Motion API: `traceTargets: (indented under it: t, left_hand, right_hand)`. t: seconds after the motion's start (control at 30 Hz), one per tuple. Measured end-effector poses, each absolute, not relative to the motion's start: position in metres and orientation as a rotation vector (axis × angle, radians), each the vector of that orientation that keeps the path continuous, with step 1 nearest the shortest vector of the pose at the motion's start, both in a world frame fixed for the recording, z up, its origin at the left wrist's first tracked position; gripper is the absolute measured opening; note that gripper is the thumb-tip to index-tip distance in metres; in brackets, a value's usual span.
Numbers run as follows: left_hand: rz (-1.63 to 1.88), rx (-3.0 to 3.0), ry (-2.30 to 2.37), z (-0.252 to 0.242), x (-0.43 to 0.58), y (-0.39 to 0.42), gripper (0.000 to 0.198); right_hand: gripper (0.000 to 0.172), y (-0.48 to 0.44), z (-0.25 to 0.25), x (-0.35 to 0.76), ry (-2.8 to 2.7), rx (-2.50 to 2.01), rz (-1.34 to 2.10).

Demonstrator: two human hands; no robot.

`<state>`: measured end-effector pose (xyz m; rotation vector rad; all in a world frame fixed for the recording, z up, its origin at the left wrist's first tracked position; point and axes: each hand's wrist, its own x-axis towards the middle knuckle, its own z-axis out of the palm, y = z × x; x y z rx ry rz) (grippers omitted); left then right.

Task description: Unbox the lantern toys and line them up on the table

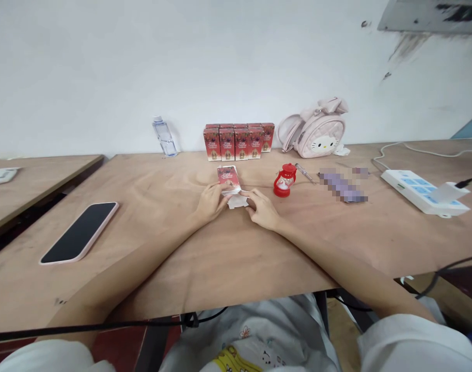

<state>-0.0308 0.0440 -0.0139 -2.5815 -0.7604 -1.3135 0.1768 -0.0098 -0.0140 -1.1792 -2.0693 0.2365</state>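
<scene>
A small red printed carton [229, 176] lies on the wooden table in front of me, its near end unfolded into white flaps. My left hand [213, 200] grips the carton's left side near that end. On the other side, my right hand [263, 209] pinches the edge of a white flap between thumb and fingers. A little red lantern [285, 180] with a clear middle stands upright to the right of my right hand, apart from it. The inside of the carton is hidden from view.
Several matching red boxes [235, 144] stand in rows by the wall. A bottle [165, 137] leans left of them; a pink bag [321, 135] sits right. A screwdriver [305, 173], a blurred purple item [344, 187] and a power strip [424, 191] lie right, a phone [81, 232] left.
</scene>
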Motion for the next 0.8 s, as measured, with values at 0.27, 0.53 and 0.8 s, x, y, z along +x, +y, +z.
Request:
traceTargets:
  t: [0.27, 0.53, 0.8]
  left_hand:
    - [-1.123, -2.734, -0.632, -0.001, -0.025, 0.032, 0.035]
    - [-1.159, -2.815, -0.612, -0.001, -0.026, 0.033, 0.038]
    - [-1.209, -2.845, -0.566, 0.002, -0.025, 0.030, 0.044]
  right_hand:
    - [0.015, -0.007, -0.010, 0.178, -1.771, -1.280, 0.274]
    - [0.012, -0.008, -0.014, 0.177, -1.818, -1.244, 0.154]
    - [0.016, -0.008, -0.014, 0.178, -1.853, -1.304, 0.073]
